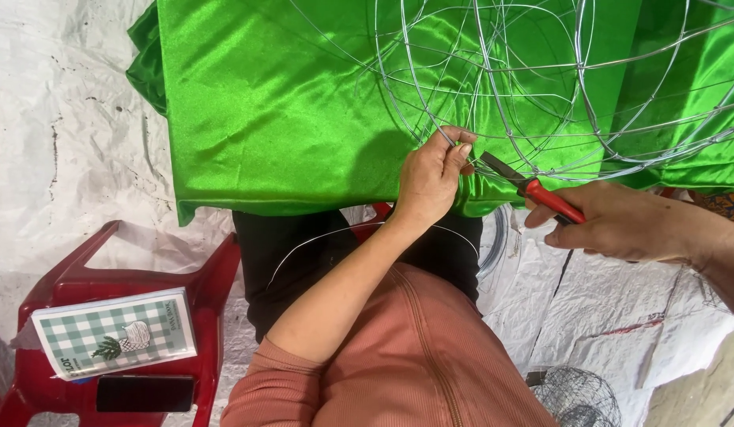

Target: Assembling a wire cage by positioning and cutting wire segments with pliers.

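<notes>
Wire frame [541, 87] sits at 1 o'clock, a silver lattice lying on shiny green satin cloth [280, 103] draped over your lap. Your left hand [434, 178] is pinched shut on a strand at the frame's lower edge, dead centre. Your right hand [620, 225], at 3 o'clock, is clenched around red-handled pliers [533, 188], nose aimed at that strand. Red plastic chair [106, 277] at 8 o'clock carries a checked notebook [114, 334] and a black phone [145, 393].

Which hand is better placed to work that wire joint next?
Probably the right hand: it holds the red-handled pliers, tips near the wire frame. The left hand is pinching the wire there.
</notes>
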